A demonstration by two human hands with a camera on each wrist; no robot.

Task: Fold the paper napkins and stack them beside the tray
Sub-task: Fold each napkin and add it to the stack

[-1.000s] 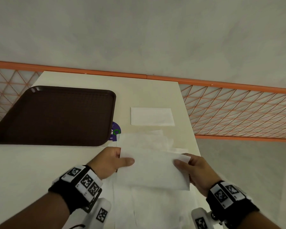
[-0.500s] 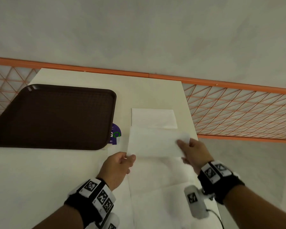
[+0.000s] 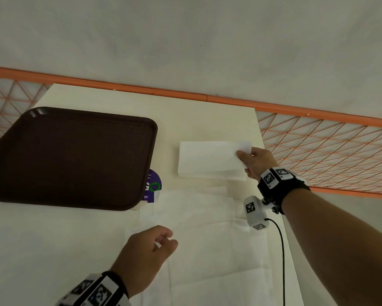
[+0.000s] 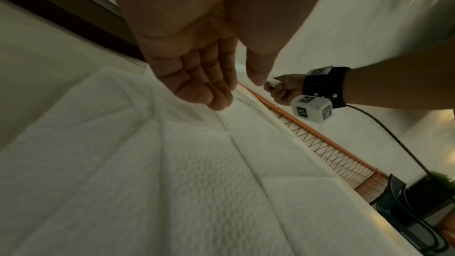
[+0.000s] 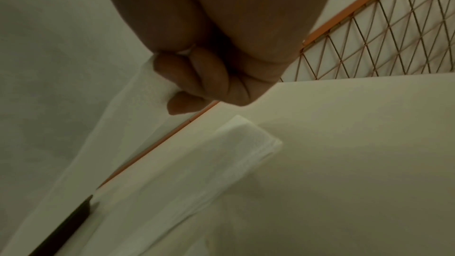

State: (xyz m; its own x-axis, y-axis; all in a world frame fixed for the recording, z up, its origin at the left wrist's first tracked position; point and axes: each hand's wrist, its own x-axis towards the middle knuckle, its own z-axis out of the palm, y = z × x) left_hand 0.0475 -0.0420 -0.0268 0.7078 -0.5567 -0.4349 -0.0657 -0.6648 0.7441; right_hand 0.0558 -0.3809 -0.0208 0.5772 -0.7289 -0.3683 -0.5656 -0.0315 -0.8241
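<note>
1. The cream bench (image 3: 207, 120) carries a dark brown rectangular tray (image 3: 70, 155) with a textured bed, at centre left of the head view.
2. Unfolded napkins (image 3: 207, 239), white and dimpled, lie at lower centre.
3. The right hand (image 3: 255, 161) pinches a folded napkin (image 3: 207, 157) over the stack (image 3: 225, 175) right of the tray; next it likely lowers and lets go.
4. The left hand (image 3: 148, 246) hovers, fingers loosely curled, holding nothing.

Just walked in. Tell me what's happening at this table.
A person is folding white paper napkins. Their right hand pinches a folded white napkin by its right end, over another folded one on the cream table, beside the dark brown plastic tray. Their left hand hovers, holding nothing, above the unfolded napkins spread nearer the person.
</note>
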